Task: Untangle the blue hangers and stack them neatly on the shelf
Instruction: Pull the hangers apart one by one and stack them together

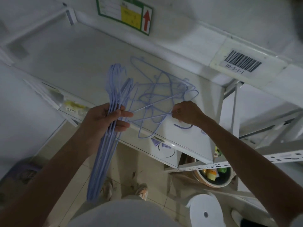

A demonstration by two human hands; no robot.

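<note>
Blue wire: pale blue hangers are lying in two groups, a gathered bundle (105, 138) and a tangled pile (160, 95) on the white shelf (85, 59).
Left hand: the left hand (105, 118) is gripping the bundle near its necks, thumb and fingers curling round the wires; the hooks are pointing toward 12 o'clock and the long bodies are hanging toward 7 o'clock, past the shelf's front edge and over the tiled floor (77, 174).
Right hand: the right hand (188, 113) is pinching one wire of the tangle at the pile's 5 o'clock side, fingertips closing on it.
Key relation: the tangle is sitting at 12 to 1 o'clock from both hands, and the pinched wire is running roughly from 3 toward 9 o'clock, its far end reaching close to the left fingers. The right hand is the nearer one to the knot.
Judged step: one hanger is probably being worked loose to join the bundle, with several wires still crossing it.
Edges: part of the tangle is overhanging the shelf's front lip (165, 141), so a sharp pull could drag the pile off.
Open room: bare shelf surface is showing at 10 to 11 o'clock of the tangle; a barcode label (242, 63) is lying at 2 o'clock.
</note>
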